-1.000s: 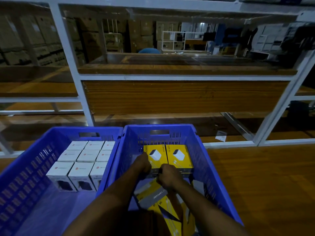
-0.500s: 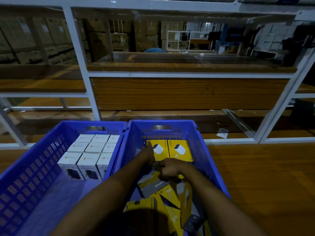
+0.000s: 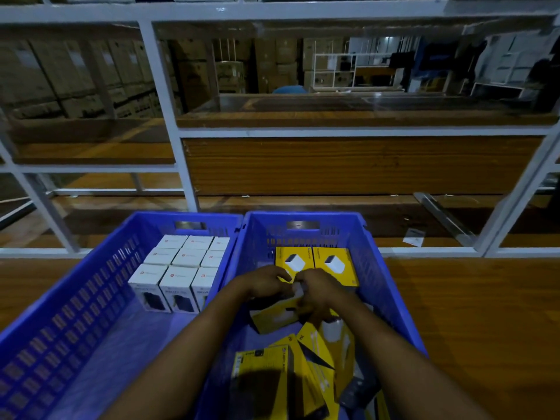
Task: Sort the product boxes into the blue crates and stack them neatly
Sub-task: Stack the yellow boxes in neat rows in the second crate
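Yellow box [image 3: 274, 318]; left hand [image 3: 266, 281] (right hand [image 3: 316, 294])

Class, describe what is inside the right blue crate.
Two yellow boxes sit together at the far wall, loose yellow boxes jumbled nearer. The left hand and right hand cover whatever they hold.

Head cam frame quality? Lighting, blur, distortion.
Head view: dim, with a blue cast; wide-angle distortion bows the white shelf frame near the edges; left hand and right hand are soft with motion blur; a dark shadow covers the loose yellow boxes in their blue crate; background cartons are murky.
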A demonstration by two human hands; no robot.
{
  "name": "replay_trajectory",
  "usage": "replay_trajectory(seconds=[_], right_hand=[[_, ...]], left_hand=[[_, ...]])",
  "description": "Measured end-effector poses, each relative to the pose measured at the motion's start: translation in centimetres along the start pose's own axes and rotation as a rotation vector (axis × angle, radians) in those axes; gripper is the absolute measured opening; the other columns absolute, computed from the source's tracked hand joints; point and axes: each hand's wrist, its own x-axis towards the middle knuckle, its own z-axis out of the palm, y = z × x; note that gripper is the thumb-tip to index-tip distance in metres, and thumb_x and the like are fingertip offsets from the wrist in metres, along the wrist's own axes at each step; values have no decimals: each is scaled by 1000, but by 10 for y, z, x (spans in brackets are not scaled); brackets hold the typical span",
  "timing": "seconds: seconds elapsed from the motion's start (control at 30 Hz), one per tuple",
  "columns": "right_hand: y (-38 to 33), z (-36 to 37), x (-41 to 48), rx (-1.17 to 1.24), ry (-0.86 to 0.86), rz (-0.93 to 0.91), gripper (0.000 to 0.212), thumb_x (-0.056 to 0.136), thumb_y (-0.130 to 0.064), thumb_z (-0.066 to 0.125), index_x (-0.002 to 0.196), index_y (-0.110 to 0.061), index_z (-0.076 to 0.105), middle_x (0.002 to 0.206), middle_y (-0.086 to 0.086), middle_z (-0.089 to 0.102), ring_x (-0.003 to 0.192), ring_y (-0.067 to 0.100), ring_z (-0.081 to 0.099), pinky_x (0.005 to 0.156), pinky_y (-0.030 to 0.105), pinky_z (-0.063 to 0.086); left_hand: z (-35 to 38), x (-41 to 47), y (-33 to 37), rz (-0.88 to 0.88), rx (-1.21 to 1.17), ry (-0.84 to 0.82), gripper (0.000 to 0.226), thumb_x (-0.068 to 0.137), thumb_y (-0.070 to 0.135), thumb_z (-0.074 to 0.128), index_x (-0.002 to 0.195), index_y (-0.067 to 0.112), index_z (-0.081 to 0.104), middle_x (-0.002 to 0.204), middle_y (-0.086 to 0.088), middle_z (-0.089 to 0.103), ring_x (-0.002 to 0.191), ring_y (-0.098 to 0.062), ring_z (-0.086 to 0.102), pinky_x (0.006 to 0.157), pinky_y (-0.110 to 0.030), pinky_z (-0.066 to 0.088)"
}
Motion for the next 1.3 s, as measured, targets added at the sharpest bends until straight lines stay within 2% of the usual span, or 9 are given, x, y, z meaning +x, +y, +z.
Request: replay_trajectory(seconds=[0.13,0.3,0.5,0.6,0.67,0.83,1.03,1.17,1.3], right_hand=[[7,-12,1,306,103,-44,36,72,-27,85,99,-24,62,101,-3,63,94,19,59,76,36,51],[10,-34,-7,628,307,11,39,67,-30,90,97,-28,65,97,-8,66,90,7,61,74,27,51],[20,-57,-10,1089,629,165,28,89,-28,71,109,-9,69,103,9,70,96,21,66,78,34,52],[17,-59,-11,1303,550,269,31,93,-37,65,110,-12,68,103,11,72,90,25,69,69,34,54],[11,-60,-14,1379,456,297,28,95,-44,60,104,-20,69,101,6,74,91,27,70,75,41,56],[-4,-62,-22,1361,177,240,40,94,-56,52,107,-24,72,101,6,77,94,26,72,81,44,58],[-20,-57,-26,1428,116,129,26,93,-27,66,118,-20,67,113,3,74,99,27,73,79,42,60],[-19,-53,-20,1358,226,136,23,93,-17,66,116,-17,66,105,3,76,93,25,74,75,41,61],[-13,-41,-14,726,527,9,39,86,-32,72,122,-26,62,106,-7,71,94,15,68,74,38,59]], left_hand=[[-4,-2,-5,-33,-17,-16,70,82,37,77,141,16,47,144,1,42,128,-26,46,105,-42,44],[-10,-2,-4,81,-327,96,24,79,12,79,101,6,70,94,-7,69,85,-19,65,72,-32,52],[-16,-8,6,188,-811,150,30,91,10,67,120,6,67,117,-12,71,105,-30,69,87,-45,57],[-19,-5,5,168,-1042,226,32,93,13,63,123,3,64,120,-20,69,109,-41,65,95,-57,52],[-20,-2,4,151,-1198,251,36,95,14,59,127,0,60,124,-22,66,113,-42,63,98,-56,50],[-25,2,4,153,-1383,334,38,96,20,57,130,3,57,124,-20,67,115,-40,63,102,-59,46],[-27,1,6,158,-1412,346,33,99,22,54,127,5,58,122,-22,67,113,-41,64,102,-59,46],[-24,2,7,154,-1332,362,29,100,19,52,126,8,60,121,-16,69,112,-37,66,99,-56,50],[-20,3,6,49,-1172,375,25,99,17,53,121,9,64,114,-13,68,101,-31,64,97,-53,51]])
